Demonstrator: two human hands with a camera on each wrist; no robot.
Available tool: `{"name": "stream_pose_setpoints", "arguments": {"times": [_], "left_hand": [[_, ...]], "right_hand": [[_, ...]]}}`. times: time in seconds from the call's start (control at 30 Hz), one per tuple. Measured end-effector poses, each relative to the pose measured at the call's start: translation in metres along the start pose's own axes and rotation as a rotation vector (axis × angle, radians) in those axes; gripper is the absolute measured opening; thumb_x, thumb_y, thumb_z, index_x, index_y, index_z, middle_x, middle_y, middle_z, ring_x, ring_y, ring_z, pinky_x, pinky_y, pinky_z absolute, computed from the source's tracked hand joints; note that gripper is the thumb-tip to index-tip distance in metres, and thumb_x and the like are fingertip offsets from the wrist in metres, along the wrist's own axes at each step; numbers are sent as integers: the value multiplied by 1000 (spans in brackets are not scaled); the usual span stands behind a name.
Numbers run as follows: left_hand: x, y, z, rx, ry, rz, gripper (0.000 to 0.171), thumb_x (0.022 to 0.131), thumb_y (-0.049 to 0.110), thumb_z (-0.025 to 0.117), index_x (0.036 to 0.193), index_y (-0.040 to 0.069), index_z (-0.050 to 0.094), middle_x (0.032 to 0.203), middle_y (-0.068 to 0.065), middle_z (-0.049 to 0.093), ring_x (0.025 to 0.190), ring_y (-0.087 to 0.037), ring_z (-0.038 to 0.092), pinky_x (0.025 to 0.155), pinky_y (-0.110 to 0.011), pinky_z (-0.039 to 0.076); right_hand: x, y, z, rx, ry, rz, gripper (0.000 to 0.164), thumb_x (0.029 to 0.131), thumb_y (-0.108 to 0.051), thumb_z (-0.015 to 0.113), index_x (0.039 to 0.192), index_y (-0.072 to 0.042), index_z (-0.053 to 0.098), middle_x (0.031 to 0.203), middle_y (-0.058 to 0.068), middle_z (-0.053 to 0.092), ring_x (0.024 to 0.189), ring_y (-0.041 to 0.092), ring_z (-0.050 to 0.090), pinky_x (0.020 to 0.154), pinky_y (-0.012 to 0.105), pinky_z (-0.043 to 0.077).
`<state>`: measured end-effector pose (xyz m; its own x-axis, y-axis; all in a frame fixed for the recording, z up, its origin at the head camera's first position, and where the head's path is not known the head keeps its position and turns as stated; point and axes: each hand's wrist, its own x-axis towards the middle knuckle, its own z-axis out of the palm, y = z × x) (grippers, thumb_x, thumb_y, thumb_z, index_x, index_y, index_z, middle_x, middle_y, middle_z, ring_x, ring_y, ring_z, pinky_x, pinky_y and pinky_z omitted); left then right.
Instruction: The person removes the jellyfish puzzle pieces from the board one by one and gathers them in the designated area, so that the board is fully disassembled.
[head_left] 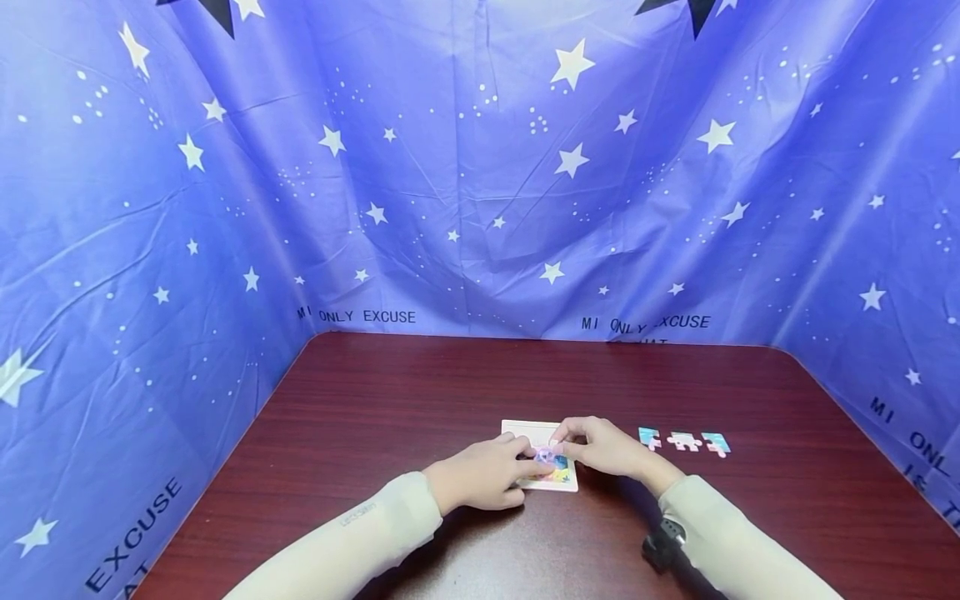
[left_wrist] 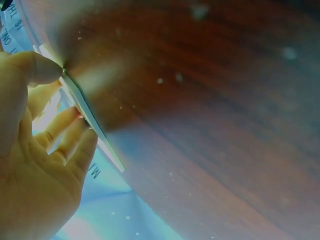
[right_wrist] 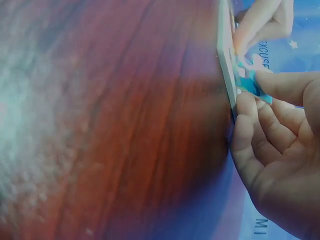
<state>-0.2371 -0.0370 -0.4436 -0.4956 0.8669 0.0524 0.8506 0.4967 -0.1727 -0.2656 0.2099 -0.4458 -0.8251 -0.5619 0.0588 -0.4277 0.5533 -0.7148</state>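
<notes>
A small light-framed puzzle board (head_left: 517, 427) lies on the table in front of the person, with a colourful picture partly laid in its lower part. My left hand (head_left: 483, 471) rests on its left side, fingers spread over the picture. In the left wrist view, the thumb touches the near edge of the board and the other fingertips lie on top. At the board's right side, my right hand (head_left: 600, 446) pinches a teal puzzle piece (right_wrist: 257, 89) between thumb and fingers, as the right wrist view shows. The fingers hide part of the picture.
To the right of the board, three loose puzzle pieces lie in a row: a left one (head_left: 647, 437), a pinkish middle one (head_left: 683, 442) and a right one (head_left: 716, 442). A blue starry curtain (head_left: 465, 167) surrounds the dark red table (head_left: 375, 392) at the back and sides.
</notes>
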Motion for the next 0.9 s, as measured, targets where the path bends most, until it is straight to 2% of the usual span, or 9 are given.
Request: {"name": "stream_pose_setpoints", "arguments": {"times": [0.13, 0.4, 0.67, 0.9], "left_hand": [[0, 0, -1, 8, 0, 1, 54, 91, 31, 64, 145, 35, 55, 125, 3, 56, 105, -11, 54, 86, -22, 48], [0, 1, -1, -44, 18, -19, 56, 89, 29, 65, 144, 34, 56, 123, 3, 56, 105, -10, 54, 84, -22, 48], [0, 3, 1, -96, 41, -49, 56, 86, 27, 67, 141, 35, 59, 122, 5, 58, 102, -10, 56, 80, -21, 49], [0, 1, 5, -109, 40, -60, 57, 86, 27, 66, 141, 37, 58, 123, 6, 58, 103, -10, 56, 81, -20, 48]], "right_hand": [[-2, 1, -4, 78, 0, 60, 6, 98, -14, 63, 101, -9, 66, 79, 2, 63, 58, 16, 56, 50, 26, 46], [-13, 6, -19, 112, -5, 72, 12, 100, -17, 62, 107, -7, 65, 85, 6, 65, 71, 21, 65, 58, 33, 56], [-50, 28, -51, 157, -9, 76, 15, 100, -15, 63, 110, -5, 63, 87, 10, 64, 69, 22, 66, 58, 34, 56], [-90, 54, -78, 115, 24, 62, 14, 101, -11, 60, 112, -3, 61, 87, 8, 66, 67, 19, 66, 56, 32, 54]]}}
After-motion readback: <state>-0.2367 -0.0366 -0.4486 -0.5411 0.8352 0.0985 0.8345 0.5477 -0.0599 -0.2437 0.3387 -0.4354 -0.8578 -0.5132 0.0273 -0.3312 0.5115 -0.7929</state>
